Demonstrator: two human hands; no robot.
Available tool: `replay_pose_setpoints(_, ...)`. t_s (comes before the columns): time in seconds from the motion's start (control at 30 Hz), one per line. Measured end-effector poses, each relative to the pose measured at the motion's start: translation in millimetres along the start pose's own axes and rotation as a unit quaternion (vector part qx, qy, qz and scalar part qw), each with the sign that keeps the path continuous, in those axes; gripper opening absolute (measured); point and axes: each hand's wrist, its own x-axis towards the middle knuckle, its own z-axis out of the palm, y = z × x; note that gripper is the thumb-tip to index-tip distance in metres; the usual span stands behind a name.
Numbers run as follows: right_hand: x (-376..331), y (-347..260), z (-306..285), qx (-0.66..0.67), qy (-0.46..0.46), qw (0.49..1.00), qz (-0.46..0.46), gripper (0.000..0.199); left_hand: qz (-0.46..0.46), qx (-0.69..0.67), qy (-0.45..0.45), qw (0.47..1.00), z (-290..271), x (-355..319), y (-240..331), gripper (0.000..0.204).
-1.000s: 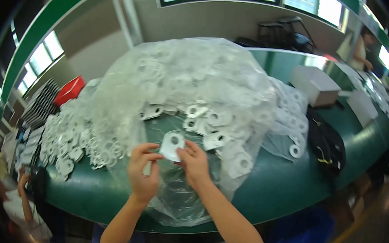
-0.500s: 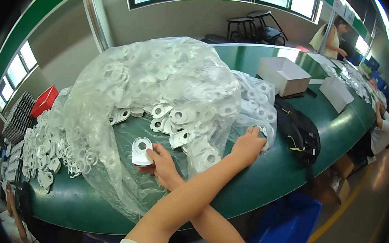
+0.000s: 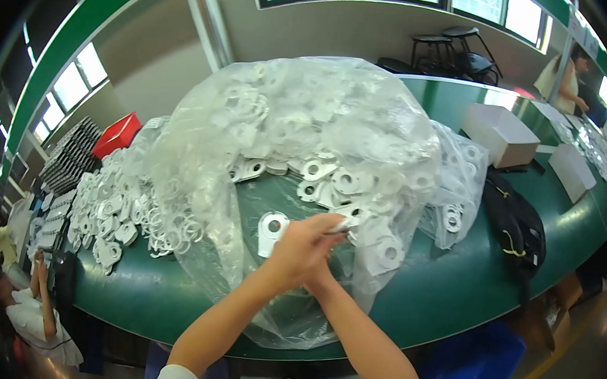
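Note:
My left hand (image 3: 301,246) crosses over my right, its fingertips pinched on a small white part (image 3: 344,226) seen nearly edge-on in front of the pile. Mostly hidden behind it is my right hand (image 3: 320,264). Its fingers look closed on a flat white plastic part with a round hole (image 3: 264,245), which sticks out to the left of my hands; the grip itself is covered. Behind them, a big clear plastic bag (image 3: 307,73) lies open toward me, with many similar holed parts (image 3: 347,180) heaped inside and at its mouth.
A smaller clear bag of white parts (image 3: 454,217) lies at the right, beside a black bag (image 3: 516,221). White boxes (image 3: 499,134) stand beyond. Loose white parts and rings (image 3: 115,208) and a red bin (image 3: 116,136) are at the left. A blue crate (image 3: 473,366) sits below the green table's edge.
My left hand has come back from the small bag at the right and now lies across my right hand. The view has turned left; the holed part stays in about the same place.

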Motion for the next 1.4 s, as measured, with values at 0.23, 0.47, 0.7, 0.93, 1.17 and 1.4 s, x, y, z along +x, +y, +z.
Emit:
replay_pose_setpoints(0.23,-2,-85,15,0.088,-0.073,0.969,0.218,0.041,-0.089,-0.113,0.130,0.981,-103,-56,-44,0.016)
replay_pose_setpoints(0.47,-6,-88,15,0.056,-0.106,0.973,0.197,0.042,0.026,0.159,0.202,0.966,-79,-53,-69,0.024)
replay_pose_setpoints(0.7,-9,-94,22,-0.001,-0.120,0.976,0.183,0.037,-0.113,-0.154,0.209,0.959,-77,-63,-79,0.029)
replay_pose_setpoints(0.93,-12,-97,20,-0.085,-0.108,0.984,0.116,0.017,-0.101,-0.145,0.186,0.967,-76,-64,-70,0.018)
replay_pose_setpoints(1.17,-8,-88,2,-0.118,-0.094,0.984,0.094,0.026,0.009,0.103,0.265,0.959,-122,-104,-43,0.014)
replay_pose_setpoints(1.4,-6,-77,2,-0.053,-0.028,0.988,0.139,0.032,-0.130,0.299,0.441,0.836,-215,-167,-97,0.011)
